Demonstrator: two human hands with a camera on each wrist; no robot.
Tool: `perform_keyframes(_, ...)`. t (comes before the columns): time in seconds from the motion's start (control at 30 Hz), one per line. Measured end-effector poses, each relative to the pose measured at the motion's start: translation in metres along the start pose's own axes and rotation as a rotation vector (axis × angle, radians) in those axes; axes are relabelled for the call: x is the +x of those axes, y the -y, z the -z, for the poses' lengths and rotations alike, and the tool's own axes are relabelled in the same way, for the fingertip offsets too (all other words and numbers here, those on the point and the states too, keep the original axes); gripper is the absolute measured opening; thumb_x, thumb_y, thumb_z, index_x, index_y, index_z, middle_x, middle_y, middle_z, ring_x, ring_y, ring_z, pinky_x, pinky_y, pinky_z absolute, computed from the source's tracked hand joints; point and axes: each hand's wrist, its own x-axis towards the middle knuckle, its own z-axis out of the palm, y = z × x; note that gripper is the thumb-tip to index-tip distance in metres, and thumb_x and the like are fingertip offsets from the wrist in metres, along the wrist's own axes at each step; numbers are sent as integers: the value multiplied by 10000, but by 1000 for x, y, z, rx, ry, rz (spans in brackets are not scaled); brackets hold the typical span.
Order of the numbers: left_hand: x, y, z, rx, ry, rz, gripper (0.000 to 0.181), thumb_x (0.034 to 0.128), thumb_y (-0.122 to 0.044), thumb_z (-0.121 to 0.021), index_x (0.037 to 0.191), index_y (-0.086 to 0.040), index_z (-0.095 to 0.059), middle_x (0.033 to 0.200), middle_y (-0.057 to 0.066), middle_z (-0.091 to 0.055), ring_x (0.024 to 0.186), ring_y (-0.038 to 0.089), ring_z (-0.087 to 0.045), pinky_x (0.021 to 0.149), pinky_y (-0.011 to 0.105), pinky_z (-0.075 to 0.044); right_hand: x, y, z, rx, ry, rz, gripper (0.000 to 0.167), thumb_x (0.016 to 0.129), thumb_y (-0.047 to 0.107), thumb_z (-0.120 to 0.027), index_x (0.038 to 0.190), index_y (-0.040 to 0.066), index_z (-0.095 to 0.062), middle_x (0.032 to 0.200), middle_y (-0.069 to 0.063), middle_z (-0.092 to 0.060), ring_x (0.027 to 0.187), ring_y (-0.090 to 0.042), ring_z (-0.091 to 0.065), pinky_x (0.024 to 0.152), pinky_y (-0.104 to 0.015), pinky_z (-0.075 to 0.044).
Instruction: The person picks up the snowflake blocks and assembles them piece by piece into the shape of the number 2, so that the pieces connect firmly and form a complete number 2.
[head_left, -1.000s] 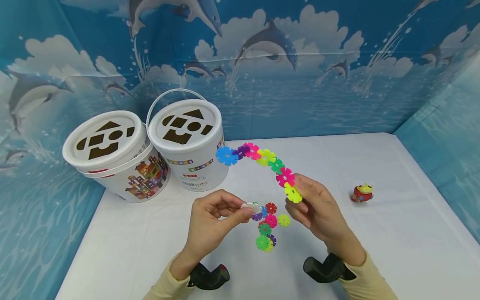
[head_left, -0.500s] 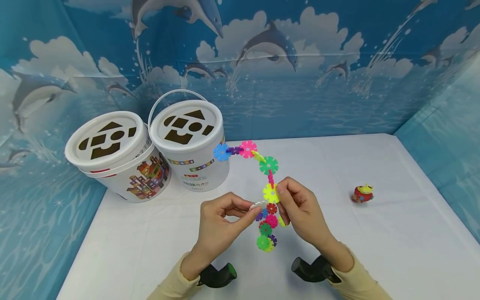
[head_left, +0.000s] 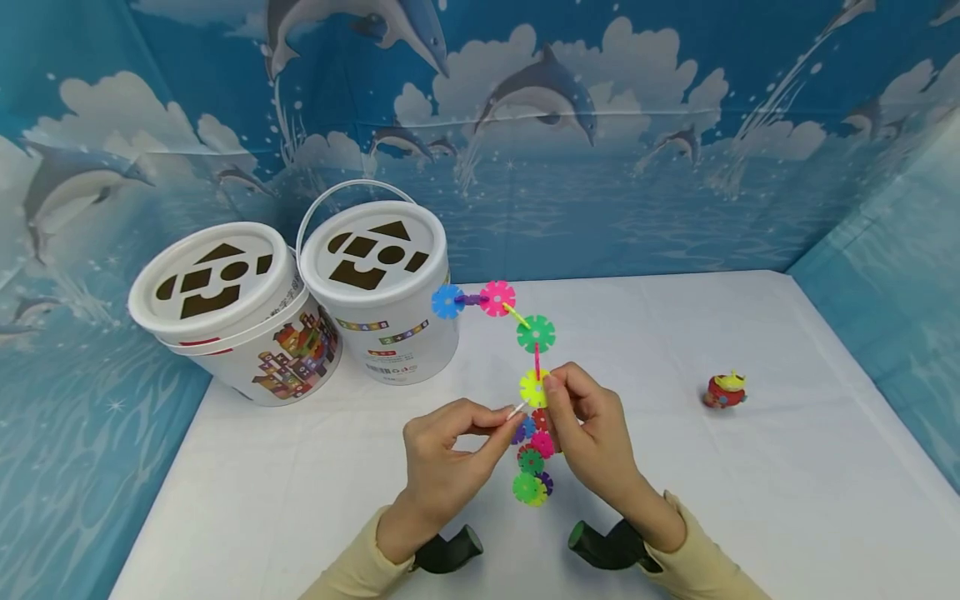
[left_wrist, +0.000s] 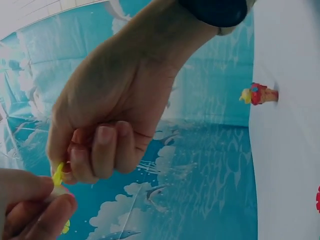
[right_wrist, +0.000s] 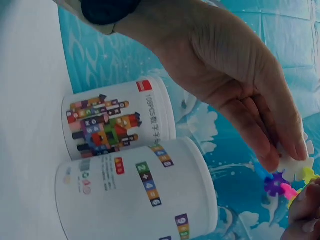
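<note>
Between its thumb and fingertips my left hand (head_left: 453, 454) pinches a white snowflake disc (right_wrist: 295, 165), seen nearly edge-on in the head view. My right hand (head_left: 596, 437) pinches the yellow end disc (head_left: 533, 389) of a curved chain of interlocking discs. Up from it the chain runs through a pink disc (head_left: 537, 363), a green disc (head_left: 536, 334) and others to a blue disc (head_left: 447, 302) at the far end. The white disc's edge is at the yellow disc's lower edge; whether they are joined I cannot tell. Both hands are close together above the table.
Loose discs, among them a pink one (head_left: 542, 443) and a green one (head_left: 526, 488), lie on the white table (head_left: 300, 500) under the hands. Two white lidded buckets (head_left: 397, 342) stand at the back left. A small red-and-yellow figure (head_left: 725, 389) stands at the right.
My right hand has moved left and turned the chain, bringing its yellow end disc to the white one. My left hand has shifted slightly right and tilted the white disc edge-on.
</note>
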Motion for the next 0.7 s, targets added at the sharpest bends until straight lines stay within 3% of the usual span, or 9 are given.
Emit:
perform_keyframes(0.17,-3,4,-5,16,-39,-74,125,821,-65,-743,782,24,-664,758,115,-690,660,172,-684,595,236,-550,-1,-1,-1,27,21,-3,199,950,-92,-455,817,28,-541,513,18,-435,371,-95,-418,321,-212,-359)
perform_keyframes(0.37,-2,11,-8,59,-39,-90,139,832,-94,-736,805,23,-666,772,109,-690,681,174,-683,616,236,-549,1,-6,2,45,60,-38,197,968,-89,-420,841,24,-520,550,-6,-449,389,-103,-425,315,-224,-351)
perform_keyframes(0.57,-4,18,-10,2,-57,-23,140,779,-52,-772,850,40,-693,808,122,-697,713,185,-685,611,247,-551,2,-10,5,40,109,-75,163,963,-89,-434,921,37,-528,588,-23,-469,427,-120,-444,328,-253,-370)
perform_keyframes(0.7,-5,23,-11,-41,-20,63,220,731,20,-790,933,22,-703,904,105,-700,815,188,-686,657,284,-560,4,-14,7,19,105,-100,135,968,-64,-447,930,38,-527,588,-25,-477,440,-121,-465,353,-282,-400)
